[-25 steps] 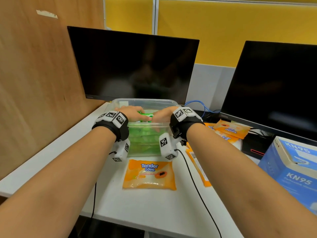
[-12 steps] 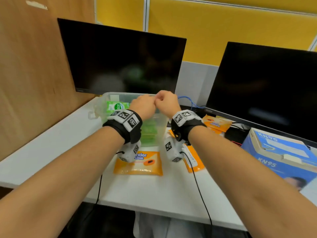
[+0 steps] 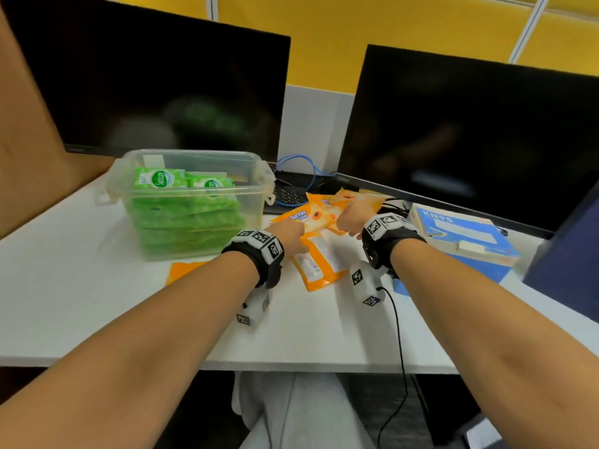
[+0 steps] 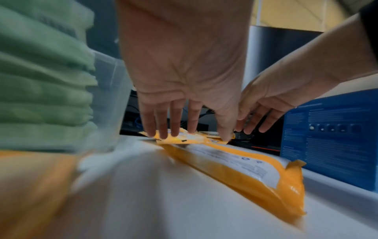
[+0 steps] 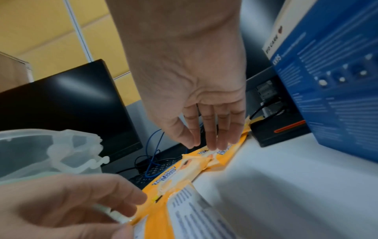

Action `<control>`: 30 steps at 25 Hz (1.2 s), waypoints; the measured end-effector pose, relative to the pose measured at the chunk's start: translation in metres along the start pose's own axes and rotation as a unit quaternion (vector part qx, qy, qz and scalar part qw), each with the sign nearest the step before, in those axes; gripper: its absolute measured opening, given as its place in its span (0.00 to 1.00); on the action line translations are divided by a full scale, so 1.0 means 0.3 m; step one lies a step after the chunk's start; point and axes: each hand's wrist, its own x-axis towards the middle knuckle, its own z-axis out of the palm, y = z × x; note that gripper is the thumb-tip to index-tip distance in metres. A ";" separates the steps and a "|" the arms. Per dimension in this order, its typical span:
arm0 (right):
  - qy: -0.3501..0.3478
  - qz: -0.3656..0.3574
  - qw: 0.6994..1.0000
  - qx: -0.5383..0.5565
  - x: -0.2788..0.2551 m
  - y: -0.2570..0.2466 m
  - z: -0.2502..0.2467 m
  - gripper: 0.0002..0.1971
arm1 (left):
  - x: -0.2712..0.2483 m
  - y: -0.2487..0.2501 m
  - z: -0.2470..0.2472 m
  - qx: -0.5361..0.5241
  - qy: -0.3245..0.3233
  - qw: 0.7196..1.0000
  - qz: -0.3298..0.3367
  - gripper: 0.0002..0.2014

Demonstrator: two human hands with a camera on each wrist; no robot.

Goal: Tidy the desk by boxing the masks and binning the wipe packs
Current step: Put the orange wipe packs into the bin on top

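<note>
Several orange wipe packs [image 3: 311,218] lie in a loose pile right of the clear bin [image 3: 259,176], which holds stacked green wipe packs [image 3: 181,215]. My left hand [image 3: 291,234] reaches down with straight fingers, its tips on a small orange pack [image 4: 184,139]. My right hand [image 3: 350,218] is close beside it, fingers straight, its tips touching another orange pack [image 5: 223,152] further back. A long orange pack [image 4: 245,168] lies label side up just in front. The blue KN95 mask box [image 3: 463,241] stands at the right. No loose mask shows.
Another orange pack [image 3: 184,270] lies before the bin, partly hidden by my left arm. Two dark monitors [image 3: 470,140] stand at the back, with a blue cable [image 3: 301,163] and a black device [image 5: 280,129] beneath them. A wooden panel [image 3: 29,140] walls the left side.
Both hands have left the bin, swung right and come down onto the orange packs. The view has turned right and down with them.
</note>
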 end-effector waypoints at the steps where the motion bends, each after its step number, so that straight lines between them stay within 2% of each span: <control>1: -0.015 0.008 1.000 -0.003 0.007 0.011 0.007 0.06 | 0.024 0.008 0.020 -0.013 -0.028 0.999 -0.025 0.29; 3: -0.009 0.021 1.000 -0.011 0.036 0.026 0.021 0.12 | 0.087 0.018 0.052 -0.009 -0.044 0.997 -0.061 0.36; 6: 0.024 0.040 0.998 0.034 0.079 0.049 0.033 0.16 | 0.176 0.009 0.072 -0.034 0.018 0.993 -0.113 0.36; 8: -0.036 0.073 0.984 0.157 0.123 0.062 0.072 0.13 | 0.232 0.002 0.060 -0.092 0.068 0.980 -0.162 0.35; 9: -0.077 0.101 0.964 0.233 0.136 0.062 0.090 0.09 | 0.257 -0.001 0.052 -0.108 0.078 0.975 -0.180 0.36; 10: -0.113 0.120 0.943 0.290 0.146 0.055 0.108 0.03 | 0.281 -0.009 0.044 -0.120 0.068 0.971 -0.195 0.38; 11: -0.132 0.134 0.932 0.309 0.163 0.047 0.128 0.09 | 0.302 -0.018 0.036 -0.136 0.047 0.968 -0.205 0.41; 13: -0.149 0.125 0.938 0.287 0.198 0.028 0.157 0.22 | 0.350 -0.049 0.034 -0.159 -0.001 0.963 -0.219 0.46; 15: -0.141 0.106 0.942 0.287 0.220 0.019 0.168 0.28 | 0.381 -0.065 0.028 -0.142 -0.026 0.970 -0.197 0.43; 16: -0.141 0.095 0.940 0.297 0.229 0.022 0.175 0.27 | 0.395 -0.068 0.029 -0.135 -0.021 0.976 -0.173 0.39; 18: -0.136 0.088 0.944 0.287 0.243 0.032 0.189 0.20 | 0.403 -0.053 0.024 -0.148 0.018 0.979 -0.137 0.29; 20: -0.131 0.097 0.930 0.329 0.244 0.037 0.187 0.21 | 0.395 -0.023 0.003 -0.206 0.084 0.967 -0.122 0.26; 22: -0.133 0.082 0.883 0.442 0.225 0.032 0.156 0.21 | 0.373 0.006 -0.028 -0.297 0.164 0.936 -0.095 0.25; 24: -0.082 0.020 0.844 0.529 0.217 0.032 0.111 0.21 | 0.327 0.042 -0.076 -0.363 0.244 0.898 -0.049 0.24; 26: -0.066 -0.062 0.798 0.596 0.194 0.006 0.043 0.26 | 0.265 0.087 -0.140 -0.394 0.286 0.873 -0.011 0.21; 27: -0.059 -0.099 0.791 0.600 0.179 -0.018 0.005 0.26 | 0.230 0.104 -0.178 -0.392 0.304 0.869 -0.001 0.19; 28: -0.042 -0.126 0.798 0.588 0.154 -0.045 -0.033 0.25 | 0.199 0.115 -0.212 -0.379 0.321 0.868 -0.007 0.17; 30: -0.004 -0.156 0.802 0.576 0.116 -0.114 -0.086 0.16 | 0.145 0.099 -0.274 -0.339 0.359 0.869 -0.034 0.16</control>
